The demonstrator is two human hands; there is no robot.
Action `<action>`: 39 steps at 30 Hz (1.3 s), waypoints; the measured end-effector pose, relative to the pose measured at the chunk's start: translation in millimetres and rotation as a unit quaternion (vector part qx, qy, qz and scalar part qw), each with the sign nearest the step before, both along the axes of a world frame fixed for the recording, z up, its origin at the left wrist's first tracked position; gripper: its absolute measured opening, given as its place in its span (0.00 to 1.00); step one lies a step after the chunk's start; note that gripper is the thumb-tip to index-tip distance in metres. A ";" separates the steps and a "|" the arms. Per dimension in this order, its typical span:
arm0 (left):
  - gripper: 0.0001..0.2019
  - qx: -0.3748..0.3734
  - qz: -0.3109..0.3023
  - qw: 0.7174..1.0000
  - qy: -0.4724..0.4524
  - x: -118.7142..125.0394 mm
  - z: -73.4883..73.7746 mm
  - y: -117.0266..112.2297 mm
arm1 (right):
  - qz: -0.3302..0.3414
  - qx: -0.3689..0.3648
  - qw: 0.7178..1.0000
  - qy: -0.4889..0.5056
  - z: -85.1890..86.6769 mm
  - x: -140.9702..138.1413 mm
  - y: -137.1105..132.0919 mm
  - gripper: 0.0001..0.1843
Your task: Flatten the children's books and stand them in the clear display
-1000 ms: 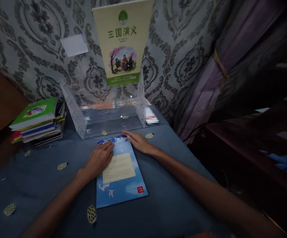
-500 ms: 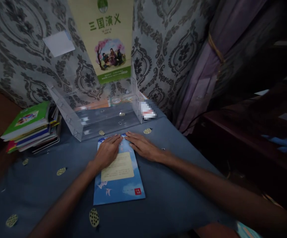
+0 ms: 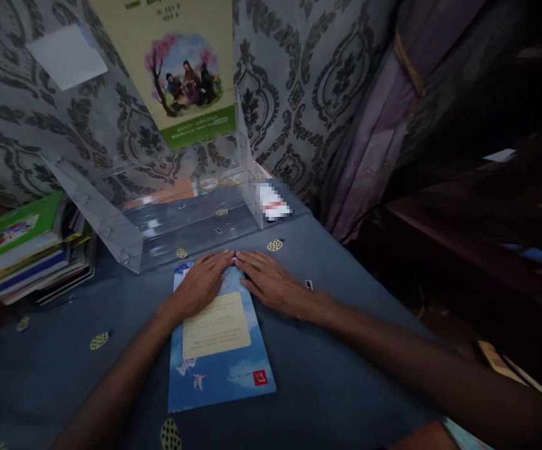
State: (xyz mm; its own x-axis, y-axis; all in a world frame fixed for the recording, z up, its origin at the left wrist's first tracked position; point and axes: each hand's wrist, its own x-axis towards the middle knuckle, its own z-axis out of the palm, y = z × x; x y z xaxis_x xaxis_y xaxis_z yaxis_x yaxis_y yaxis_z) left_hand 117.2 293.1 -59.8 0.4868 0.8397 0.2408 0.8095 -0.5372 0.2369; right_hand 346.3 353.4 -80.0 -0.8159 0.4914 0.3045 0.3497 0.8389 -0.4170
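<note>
A blue book [image 3: 224,378] with a pale yellow text panel and a small red logo lies flat on the cloth-covered table. My left hand [image 3: 201,282] rests on its upper left part, palm down with fingers stretched out. My right hand [image 3: 271,282] lies over the upper right corner, fingers extended too, partly on the book and partly beyond its right edge. The fingertips of both hands meet near the book's far edge, which they mostly cover. Neither hand is wrapped round anything.
Just beyond the book stands a clear acrylic rack [image 3: 130,247]. Stacked books [image 3: 22,244] sit at the left. A yellow-green poster-like book cover [image 3: 195,119] rises behind the rack, before patterned wall covering. A purple curtain [image 3: 369,162] hangs at right, past the table edge.
The view has moved a little closer and shifted, so the rack and book stack appear further left. My right hand has edged inward, its fingertips now meeting the left hand's.
</note>
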 end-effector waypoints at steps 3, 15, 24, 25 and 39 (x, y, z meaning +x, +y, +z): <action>0.25 -0.015 0.009 1.000 0.002 3.9 2.7 1.5 | 0.002 -0.013 1.000 0.009 -0.9 0.8 -1.3 0.27; 0.24 0.031 0.119 0.992 0.027 10.8 0.7 0.9 | 0.061 -0.011 0.998 -0.019 6.5 -13.7 28.0 0.26; 0.28 0.014 0.071 0.997 0.009 3.9 -4.5 0.6 | 0.045 -0.023 0.999 0.002 1.1 -0.9 4.8 0.26; 0.28 0.015 0.069 0.997 0.011 3.6 -4.9 0.8 | 0.047 -0.024 0.999 0.003 0.1 0.1 3.8 0.26; 0.22 0.013 0.070 0.997 0.042 5.4 -1.6 4.0 | 0.022 -0.025 0.999 -0.034 1.7 1.7 -7.3 0.26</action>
State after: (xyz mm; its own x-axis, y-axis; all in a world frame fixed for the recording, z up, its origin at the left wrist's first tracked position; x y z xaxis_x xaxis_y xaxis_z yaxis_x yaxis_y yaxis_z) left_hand 122.6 297.1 -61.5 0.3848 0.8949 0.2261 0.8932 -0.4227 0.1530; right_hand 348.0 346.1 -78.3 -0.8555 0.4669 0.2239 0.3410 0.8334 -0.4350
